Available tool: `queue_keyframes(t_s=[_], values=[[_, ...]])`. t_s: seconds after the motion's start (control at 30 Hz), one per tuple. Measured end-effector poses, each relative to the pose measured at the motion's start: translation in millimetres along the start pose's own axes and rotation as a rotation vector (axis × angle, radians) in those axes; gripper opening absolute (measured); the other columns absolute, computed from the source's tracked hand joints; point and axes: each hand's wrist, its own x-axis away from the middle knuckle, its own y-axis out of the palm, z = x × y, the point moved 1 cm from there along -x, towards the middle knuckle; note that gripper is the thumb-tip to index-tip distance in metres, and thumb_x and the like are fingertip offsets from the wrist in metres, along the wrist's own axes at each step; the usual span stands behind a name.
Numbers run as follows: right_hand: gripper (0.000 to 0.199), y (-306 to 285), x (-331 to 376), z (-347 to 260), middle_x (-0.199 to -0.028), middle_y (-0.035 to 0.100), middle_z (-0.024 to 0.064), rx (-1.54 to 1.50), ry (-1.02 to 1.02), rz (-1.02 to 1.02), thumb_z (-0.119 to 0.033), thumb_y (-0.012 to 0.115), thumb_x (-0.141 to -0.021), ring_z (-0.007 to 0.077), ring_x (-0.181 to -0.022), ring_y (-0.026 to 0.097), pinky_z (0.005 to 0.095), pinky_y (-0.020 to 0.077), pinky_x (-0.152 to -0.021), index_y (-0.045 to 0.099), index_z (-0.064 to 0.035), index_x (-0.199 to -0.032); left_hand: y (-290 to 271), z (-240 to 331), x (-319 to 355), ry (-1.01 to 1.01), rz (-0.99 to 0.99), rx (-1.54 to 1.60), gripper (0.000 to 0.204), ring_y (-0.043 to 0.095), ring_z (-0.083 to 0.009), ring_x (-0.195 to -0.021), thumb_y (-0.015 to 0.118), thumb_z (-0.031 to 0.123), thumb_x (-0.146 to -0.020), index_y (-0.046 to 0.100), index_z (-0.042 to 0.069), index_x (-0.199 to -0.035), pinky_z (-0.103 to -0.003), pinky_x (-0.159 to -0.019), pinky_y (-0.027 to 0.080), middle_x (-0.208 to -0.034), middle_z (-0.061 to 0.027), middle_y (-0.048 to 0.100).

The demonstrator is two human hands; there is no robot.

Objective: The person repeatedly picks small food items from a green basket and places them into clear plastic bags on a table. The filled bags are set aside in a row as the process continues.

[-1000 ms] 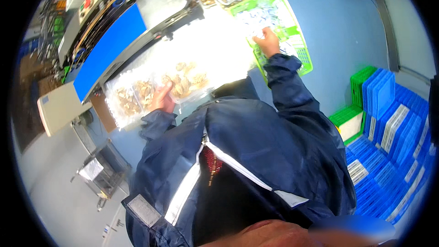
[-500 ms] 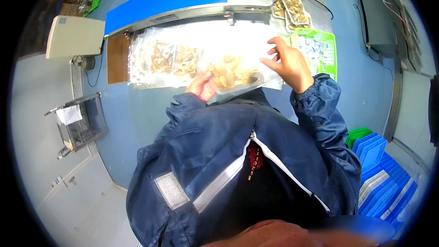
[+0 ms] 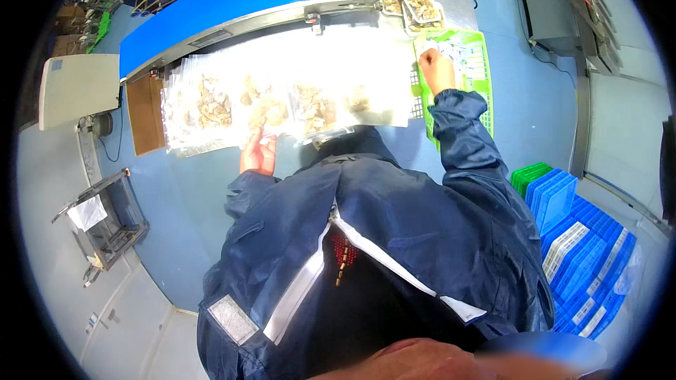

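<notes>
Several clear bags of brownish pieces [image 3: 282, 102] lie in a row on the bright table; left hand [image 3: 259, 153] rests open-fingered under their near edge; right hand [image 3: 435, 70], grip unclear, reaches into the green basket [image 3: 473, 63]; best steady the row while picking.

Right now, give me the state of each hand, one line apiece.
Left hand: fingers spread flat under the near edge of the clear bags of brown pieces.
Right hand: reaching into the green basket; grip cannot be told.
</notes>
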Motion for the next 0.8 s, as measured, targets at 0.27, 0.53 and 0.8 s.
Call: queue_keyframes(t_s=[0.27,0.53,0.8], values=[[0.052,87,-27,-16,-0.130,0.054,0.0151,0.397,-0.254,-0.292,-0.022,0.079,-0.073,0.0367,-0.121,0.050,0.0431,0.0447,-0.095,0.056,-0.0087,-0.118,25,-24,-5,0.060,0.222,-0.214,0.030,0.059,-0.0234,-0.107,0.068,0.009,-0.089,0.055,0.005,-0.115,-0.040,-0.096,0.050,-0.110,-0.0061,0.062],[0.018,85,-93,0,-0.080,0.067,0.0193,0.260,-0.274,-0.381,-0.022,0.068,-0.078,0.0388,-0.081,0.065,0.0479,0.0508,-0.075,0.066,-0.0050,-0.083,45,-20,10,-0.019,0.484,-0.305,0.051,0.053,-0.0263,-0.106,0.077,0.025,-0.083,0.047,0.012,-0.121,-0.043,-0.085,0.048,-0.124,-0.0059,0.045],[0.020,-31,-87,-58,-0.082,0.068,0.0197,0.060,-0.267,-0.414,-0.021,0.060,-0.082,0.0384,-0.079,0.066,0.0446,0.0517,-0.074,0.069,-0.0031,-0.084,33,-15,42,0.069,0.629,-0.453,0.057,0.058,-0.0250,-0.099,0.064,0.016,-0.089,0.036,0.008,-0.138,-0.039,-0.079,0.049,-0.126,-0.0119,0.053]])
